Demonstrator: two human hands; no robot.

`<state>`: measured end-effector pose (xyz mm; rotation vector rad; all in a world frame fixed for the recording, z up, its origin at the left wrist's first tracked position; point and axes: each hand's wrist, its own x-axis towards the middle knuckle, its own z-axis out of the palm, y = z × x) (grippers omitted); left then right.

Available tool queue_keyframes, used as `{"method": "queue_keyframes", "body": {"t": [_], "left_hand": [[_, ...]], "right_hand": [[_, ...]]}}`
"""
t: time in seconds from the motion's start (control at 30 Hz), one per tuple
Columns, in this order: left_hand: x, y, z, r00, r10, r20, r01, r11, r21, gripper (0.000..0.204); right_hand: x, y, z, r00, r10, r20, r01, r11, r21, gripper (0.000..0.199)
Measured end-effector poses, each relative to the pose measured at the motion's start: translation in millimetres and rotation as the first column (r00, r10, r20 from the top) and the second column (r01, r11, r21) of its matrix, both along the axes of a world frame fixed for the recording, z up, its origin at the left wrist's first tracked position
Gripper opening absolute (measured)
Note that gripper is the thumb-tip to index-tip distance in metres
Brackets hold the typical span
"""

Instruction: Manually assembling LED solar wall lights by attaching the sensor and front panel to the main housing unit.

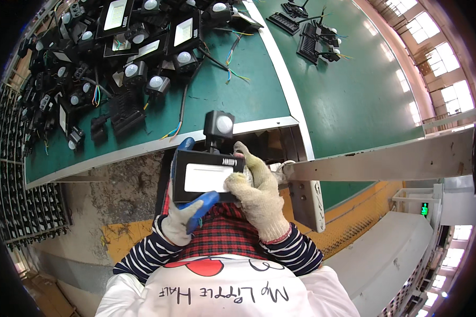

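Note:
Between my two gloved hands is a black floodlight (pixel 210 178) with a white rectangular front and a black sensor head with a white dome (pixel 225 124) on top. My left hand (pixel 190 214), in a white and blue glove, grips its left side and lower corner. On the right edge, my right hand (pixel 256 190), in a cream knitted glove, closes round the frame with the thumb over the front. The light is held over my lap, just in front of the table's near edge. The back of the light is hidden.
A heap of similar black floodlights (pixel 135 68) with loose coloured wires covers much of the green table (pixel 211 100). Beyond its white edge strip (pixel 283 74), a green belt surface (pixel 349 100) carries several more lights (pixel 317 42). A metal beam (pixel 381 164) juts in at right; racks (pixel 26 195) stand left.

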<state>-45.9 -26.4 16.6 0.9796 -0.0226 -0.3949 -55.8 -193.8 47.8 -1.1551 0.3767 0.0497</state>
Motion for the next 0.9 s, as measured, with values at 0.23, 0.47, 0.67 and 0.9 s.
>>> {"method": "queue_keyframes", "body": {"t": [0.23, 0.47, 0.67, 0.9], "left_hand": [[7.5, 20.1, -33.9, 0.997, -0.049, 0.051, 0.047, 0.998, 0.051, 0.081], [6.9, 4.2, 5.0, 0.991, -0.106, -0.082, 0.106, 0.994, 0.000, 0.085], [6.5, -0.9, -0.4, 0.978, -0.191, 0.079, 0.176, 0.969, 0.174, 0.091], [6.5, -1.7, -10.8, 0.949, -0.298, 0.106, 0.280, 0.946, 0.162, 0.095]], "right_hand": [[15.4, -29.2, -8.6, 0.964, -0.265, 0.017, 0.264, 0.963, 0.046, 0.040], [-17.1, -3.2, 20.3, 0.969, 0.092, 0.231, 0.066, 0.803, -0.592, 0.041], [-14.0, 5.7, -0.9, 0.960, 0.093, 0.263, 0.096, 0.775, -0.624, 0.041], [-12.4, 10.1, 11.4, 0.954, 0.060, 0.294, 0.134, 0.792, -0.596, 0.037]]}}
